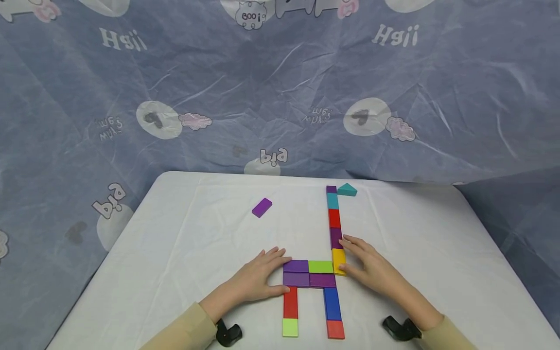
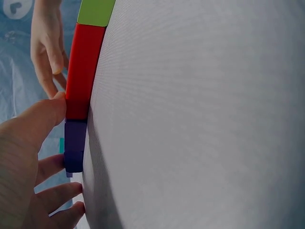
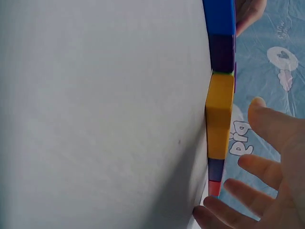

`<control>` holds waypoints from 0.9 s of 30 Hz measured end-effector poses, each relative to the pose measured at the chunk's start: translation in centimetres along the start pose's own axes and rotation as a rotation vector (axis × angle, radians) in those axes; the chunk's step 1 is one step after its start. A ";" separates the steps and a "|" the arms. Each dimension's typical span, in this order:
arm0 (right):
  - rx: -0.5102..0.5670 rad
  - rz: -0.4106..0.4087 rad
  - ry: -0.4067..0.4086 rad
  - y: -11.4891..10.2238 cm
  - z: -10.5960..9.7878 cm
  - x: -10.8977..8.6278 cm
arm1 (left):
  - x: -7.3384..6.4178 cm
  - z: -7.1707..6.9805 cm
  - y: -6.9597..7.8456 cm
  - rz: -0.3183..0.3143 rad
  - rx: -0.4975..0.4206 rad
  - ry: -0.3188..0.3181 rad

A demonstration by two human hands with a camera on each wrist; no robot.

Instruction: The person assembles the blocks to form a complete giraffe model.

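Observation:
On the white table, flat coloured blocks lie edge to edge in a figure with two legs and a tall neck. My left hand (image 1: 255,277) spreads at its left side. The forefinger reaches the corner of an upper purple block (image 1: 296,266), and the thumb touches the top of a red block (image 1: 290,304). My right hand (image 1: 376,267) lies to the right of the neck with spread fingers, the fingertips beside a dark purple block (image 1: 336,237) and the thumb beside a yellow block (image 1: 339,261). In the right wrist view, that thumb shows apart from the yellow block (image 3: 219,114).
A loose purple block (image 1: 262,207) lies at the back left. Against the neck's top right sits a teal triangular block (image 1: 347,190). A blue block (image 1: 332,304) forms part of the right leg. Blue printed cloth (image 1: 280,87) hangs behind the table.

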State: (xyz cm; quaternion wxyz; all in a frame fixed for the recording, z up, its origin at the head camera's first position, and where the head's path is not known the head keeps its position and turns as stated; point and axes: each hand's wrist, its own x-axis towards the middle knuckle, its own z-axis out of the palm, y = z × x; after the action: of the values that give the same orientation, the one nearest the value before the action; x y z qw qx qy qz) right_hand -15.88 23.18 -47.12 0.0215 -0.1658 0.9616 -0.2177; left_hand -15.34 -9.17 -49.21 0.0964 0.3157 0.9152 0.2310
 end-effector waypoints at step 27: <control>-0.013 0.022 -0.060 1.0 0.2 0.8 | 0.2 -1.8 -0.2 -0.089 -0.109 0.025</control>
State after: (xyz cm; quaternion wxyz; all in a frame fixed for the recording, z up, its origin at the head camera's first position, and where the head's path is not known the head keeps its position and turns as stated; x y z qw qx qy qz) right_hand -16.91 23.74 -47.69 0.0517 -0.1618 0.9636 -0.2063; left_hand -16.21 -9.80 -47.70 0.1124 0.2661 0.9156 0.2799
